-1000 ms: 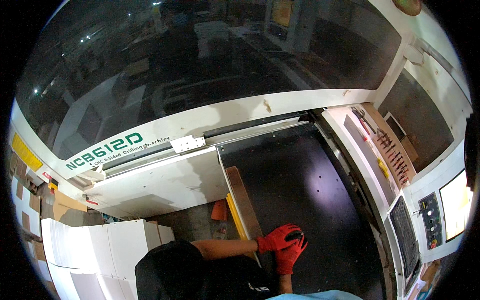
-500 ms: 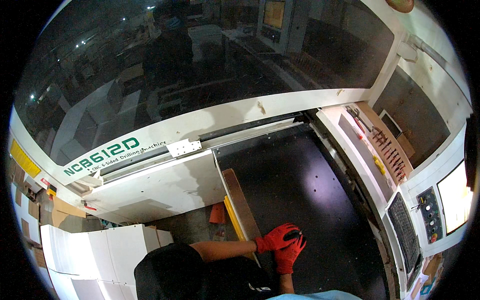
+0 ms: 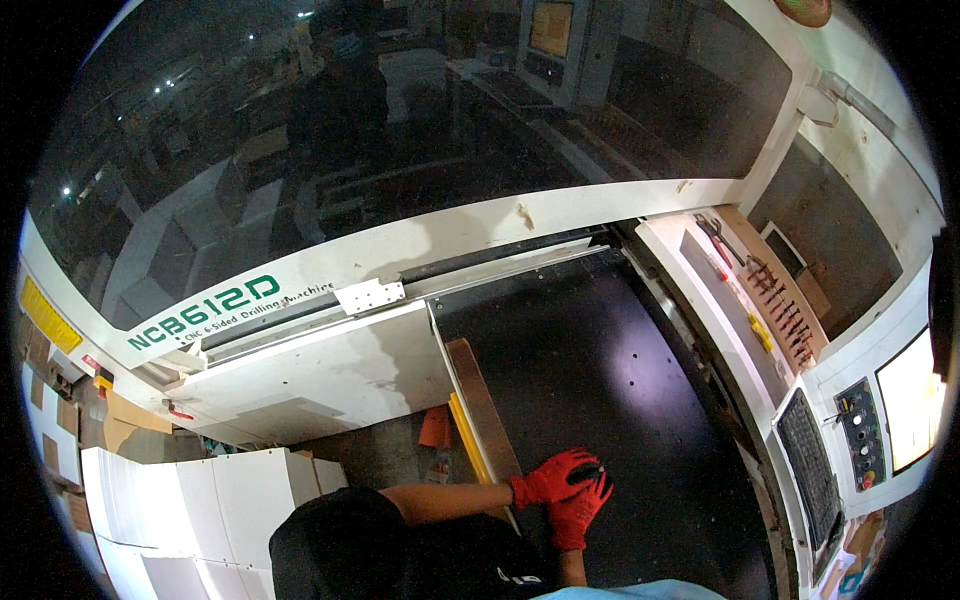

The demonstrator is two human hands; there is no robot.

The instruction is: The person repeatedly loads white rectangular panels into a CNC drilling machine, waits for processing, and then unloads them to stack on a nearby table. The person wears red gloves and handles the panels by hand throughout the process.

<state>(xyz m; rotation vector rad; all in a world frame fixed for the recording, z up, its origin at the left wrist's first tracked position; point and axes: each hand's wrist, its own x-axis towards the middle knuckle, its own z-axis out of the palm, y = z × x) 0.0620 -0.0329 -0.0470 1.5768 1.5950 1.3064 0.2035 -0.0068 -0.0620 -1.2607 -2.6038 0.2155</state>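
My left hand (image 3: pixel 545 479) and my right hand (image 3: pixel 571 520), both in red gloves with black on the finger side, are folded together above the near left part of a black machine bed (image 3: pixel 570 370). Their fingers are closed and overlap one another, and no object shows in them. Whether they touch the bed I cannot tell. My left forearm crosses from the left below a black sleeve; only a short piece of the right forearm shows. Beside the left hand lies a narrow brown strip (image 3: pixel 482 400) along the bed's left edge.
A large dark window (image 3: pixel 430 110) in a white frame spans the far side. White panels (image 3: pixel 200 500) stand at left. To the right are a tool shelf (image 3: pixel 745 290) with pliers and bits, a keyboard (image 3: pixel 808 460), a button panel (image 3: pixel 862 435) and a lit screen (image 3: pixel 908 400).
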